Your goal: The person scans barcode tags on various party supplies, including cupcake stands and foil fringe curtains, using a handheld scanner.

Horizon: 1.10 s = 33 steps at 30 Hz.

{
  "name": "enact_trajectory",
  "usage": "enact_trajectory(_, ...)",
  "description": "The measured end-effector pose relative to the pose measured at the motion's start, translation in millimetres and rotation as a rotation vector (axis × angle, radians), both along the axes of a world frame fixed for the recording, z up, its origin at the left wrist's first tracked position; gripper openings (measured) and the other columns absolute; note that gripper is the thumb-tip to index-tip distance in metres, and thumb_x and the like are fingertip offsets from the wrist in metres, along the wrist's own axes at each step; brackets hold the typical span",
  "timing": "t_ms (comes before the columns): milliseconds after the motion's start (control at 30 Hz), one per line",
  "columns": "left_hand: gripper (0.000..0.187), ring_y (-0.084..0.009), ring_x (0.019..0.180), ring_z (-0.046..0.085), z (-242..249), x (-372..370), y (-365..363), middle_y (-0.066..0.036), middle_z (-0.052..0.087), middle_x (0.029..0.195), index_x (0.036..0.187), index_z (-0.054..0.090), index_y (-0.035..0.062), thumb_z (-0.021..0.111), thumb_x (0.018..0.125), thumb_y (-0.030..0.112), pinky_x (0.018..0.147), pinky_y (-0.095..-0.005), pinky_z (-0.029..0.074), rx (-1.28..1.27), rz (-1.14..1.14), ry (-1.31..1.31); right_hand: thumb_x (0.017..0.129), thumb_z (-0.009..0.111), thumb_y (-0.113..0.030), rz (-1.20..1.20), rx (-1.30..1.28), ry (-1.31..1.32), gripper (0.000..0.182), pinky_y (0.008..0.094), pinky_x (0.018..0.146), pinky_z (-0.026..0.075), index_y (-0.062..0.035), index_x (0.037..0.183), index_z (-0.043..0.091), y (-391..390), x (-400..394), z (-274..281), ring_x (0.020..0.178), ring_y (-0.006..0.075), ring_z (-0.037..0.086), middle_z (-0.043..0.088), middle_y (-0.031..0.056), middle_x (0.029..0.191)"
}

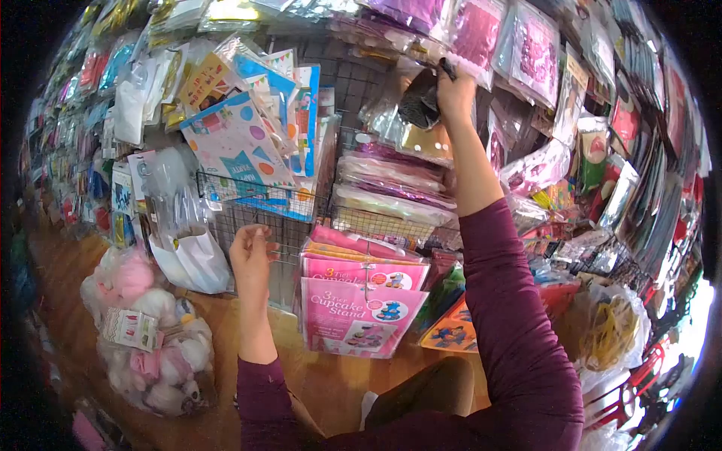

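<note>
My right hand (456, 96) reaches up to the display rack and is closed on a dark black item (420, 99) whose kind I cannot make out. It is beside clear plastic packets and above a stack of shiny packaged goods (395, 177) in a wire basket (383, 218). Loosely curled with its fingers apart, my left hand (252, 252) appears to hold nothing. It is close to a thin wire hook (289, 250) on the rack, left of the pink cupcake stand packs (361, 319). Above it, party packs with balloon prints (241, 146) fill another wire basket (256, 199).
A clear bag of pink and white soft toys (158, 342) rests on the wooden floor (226, 421) at left. White plastic bags (192, 259) hang beside the rack. Packaged goods line both sides, with an orange printed pack (453, 328) low at right.
</note>
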<state>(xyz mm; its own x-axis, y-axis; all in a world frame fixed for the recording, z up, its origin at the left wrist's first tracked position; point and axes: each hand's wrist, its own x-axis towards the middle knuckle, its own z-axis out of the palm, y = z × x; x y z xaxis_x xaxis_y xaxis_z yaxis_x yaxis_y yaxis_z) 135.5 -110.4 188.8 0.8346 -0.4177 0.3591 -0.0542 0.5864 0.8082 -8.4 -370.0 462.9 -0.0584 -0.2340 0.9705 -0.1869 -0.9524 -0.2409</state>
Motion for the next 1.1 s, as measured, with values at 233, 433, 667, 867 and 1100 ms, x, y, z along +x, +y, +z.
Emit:
enact_trajectory(233,0.016,-0.0151,0.068,0.058,1.3,-2.0,-6.2,-0.006,0.055,0.088,0.093,0.051,0.0038,0.044,0.089,0.018,0.053,-0.0238,0.045,0.017,-0.046,-0.007,0.076,0.057,-0.013,0.176,-0.084,-0.065,0.025,0.0308,0.073,0.043,0.0015,0.096,0.056,53.8,-32.7,-54.3,0.08,0.0232,0.058,0.061,0.0161,0.085)
enact_trajectory(433,0.016,-0.0145,0.069,0.057,11.7,-34.1,-25.0,-0.007,0.055,0.088,0.091,0.052,0.0029,0.045,0.088,0.018,0.055,-0.0256,0.045,0.053,-0.096,-0.066,0.077,0.058,-0.008,0.292,0.185,-0.043,0.012,0.0217,0.056,0.038,0.0022,0.084,0.059,100.3,-137.5,-126.8,0.063,0.0061,0.047,0.055,0.0008,0.069)
enact_trajectory(667,0.015,-0.0134,0.078,0.056,71.4,-141.5,-43.5,-0.006,0.056,0.088,0.092,0.053,0.0042,0.046,0.088,0.016,0.062,-0.0267,0.047,0.008,-0.41,-0.304,0.082,0.053,-0.01,0.528,0.524,-0.463,0.014,0.0203,0.059,0.04,0.0018,0.087,0.058,60.8,-234.3,-205.6,0.068,0.0066,0.051,0.057,0.0009,0.076)
enact_trajectory(867,0.018,-0.0128,0.09,0.052,177.5,-219.3,-113.8,-0.008,0.055,0.097,0.1,0.05,0.0,0.051,0.083,0.008,0.077,-0.0274,0.044,0.002,-0.23,-0.973,0.084,0.051,-0.009,0.765,0.66,-0.709,0.012,0.0223,0.056,0.042,0.0009,0.087,0.056,44.3,-257.5,-271.5,0.064,0.0084,0.052,0.057,0.0009,0.076)
enact_trajectory(1100,0.06,-0.0381,0.107,0.045,228.9,-264.4,-244.8,-0.026,0.044,0.116,0.111,0.045,0.0014,0.061,0.071,0.043,0.088,-0.0412,0.039,0.594,0.396,-1.434,0.083,0.053,-0.009,0.725,0.716,-0.758,0.01,0.0227,0.056,0.043,-0.0004,0.088,0.056,16.6,-261.1,-313.7,0.064,0.0092,0.053,0.058,0.0018,0.077)
